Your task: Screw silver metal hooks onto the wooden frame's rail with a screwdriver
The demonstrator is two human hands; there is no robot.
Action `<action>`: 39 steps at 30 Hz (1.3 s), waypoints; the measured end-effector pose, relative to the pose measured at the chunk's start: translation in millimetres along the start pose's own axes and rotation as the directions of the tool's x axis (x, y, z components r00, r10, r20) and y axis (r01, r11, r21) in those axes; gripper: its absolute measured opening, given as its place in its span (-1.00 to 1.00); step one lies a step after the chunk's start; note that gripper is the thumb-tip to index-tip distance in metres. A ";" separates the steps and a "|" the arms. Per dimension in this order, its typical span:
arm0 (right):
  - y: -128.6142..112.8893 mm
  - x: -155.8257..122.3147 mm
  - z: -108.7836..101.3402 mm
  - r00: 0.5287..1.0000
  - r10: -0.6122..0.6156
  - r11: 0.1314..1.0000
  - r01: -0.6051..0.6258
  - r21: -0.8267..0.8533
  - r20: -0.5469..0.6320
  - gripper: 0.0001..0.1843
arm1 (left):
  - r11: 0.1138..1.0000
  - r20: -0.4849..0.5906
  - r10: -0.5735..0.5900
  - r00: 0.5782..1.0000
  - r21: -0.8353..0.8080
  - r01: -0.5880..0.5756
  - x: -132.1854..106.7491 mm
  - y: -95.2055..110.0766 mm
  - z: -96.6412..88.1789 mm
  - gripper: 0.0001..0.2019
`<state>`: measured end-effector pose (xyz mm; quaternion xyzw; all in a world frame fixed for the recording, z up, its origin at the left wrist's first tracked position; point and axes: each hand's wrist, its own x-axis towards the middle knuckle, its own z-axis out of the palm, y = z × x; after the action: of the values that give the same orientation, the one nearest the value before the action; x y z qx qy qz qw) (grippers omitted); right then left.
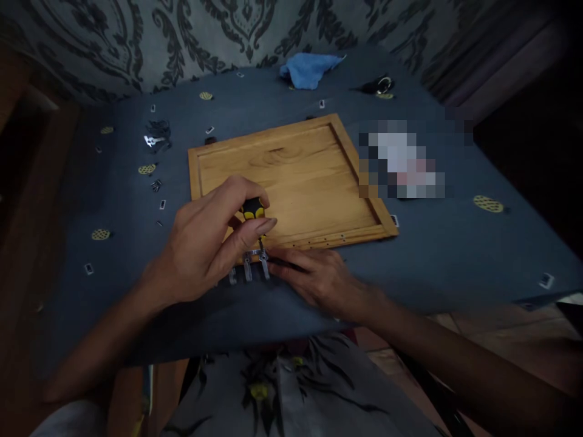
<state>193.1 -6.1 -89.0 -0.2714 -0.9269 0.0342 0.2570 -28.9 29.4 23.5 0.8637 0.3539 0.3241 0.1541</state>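
Head view: the person's left hand (195,240) has its grip wrapped round the black-and-yellow handle of a screwdriver (254,210), thumb on the near side. The shank points down from beneath the thumb to a row of pale hooks (248,267) at the near edge of a framed wooden board (282,182). The right hand (325,276) lies low against that edge, fingertips just beside the rightmost hook; a slim dark strip shows between its fingers, and I cannot tell whether that grip is clasping it.

From where I stand, the board sits aslant on the blue-covered desk (455,243), a raised rim enclosing its recessed, grained panel like a shallow tray. Small dark holes dot the near edge, right of the hooks. Well left of the board lie a tangle of dark and shiny metal pieces (157,138) and a little cluster of screws (156,185). A blue cloth (305,71) lies crumpled at the far side.
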 end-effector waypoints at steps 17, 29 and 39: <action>0.5 0.1 2.9 0.999 -0.022 0.999 0.022 -0.030 -0.026 -0.69 | 0.999 -0.022 0.050 0.998 -0.003 -0.050 -2.7 1.4 3.1 -0.84; 0.6 0.1 2.4 1.000 -0.012 0.999 0.012 -0.035 -0.008 -0.68 | 0.999 0.047 -0.027 0.999 -0.021 0.028 -5.9 4.6 -5.0 -0.75; 0.6 0.4 2.0 0.999 -0.013 0.998 0.014 -0.059 0.030 -0.62 | 0.999 0.051 0.007 0.999 -0.032 -0.005 -5.2 4.3 -4.2 -0.78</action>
<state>192.2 -5.3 -90.7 -0.2721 -0.9330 0.0088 0.2354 -32.3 22.9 26.5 0.8702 0.3418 0.3080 0.1760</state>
